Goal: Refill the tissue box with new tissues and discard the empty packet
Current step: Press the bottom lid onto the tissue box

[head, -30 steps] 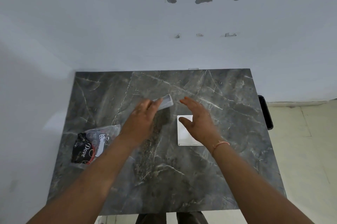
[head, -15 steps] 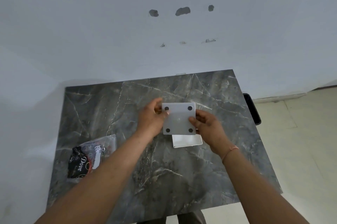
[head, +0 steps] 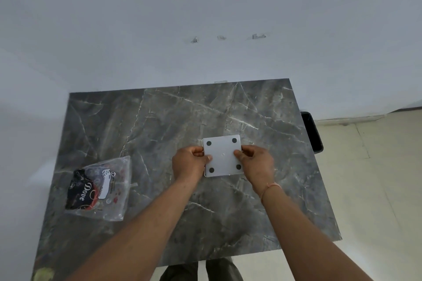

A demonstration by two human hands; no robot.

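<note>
Soft even daylight, wide-angle edge warp

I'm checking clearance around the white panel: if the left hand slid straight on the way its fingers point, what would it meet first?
The left hand points rightward across the white panel it grips; it would likely meet the right hand.

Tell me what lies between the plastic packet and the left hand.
Only bare marble table shows between the packet and the left hand, in the head view.

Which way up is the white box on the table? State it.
Upside down. The white box shows its flat base with four dark round feet facing up, held at its sides by the left hand and right hand.
</note>
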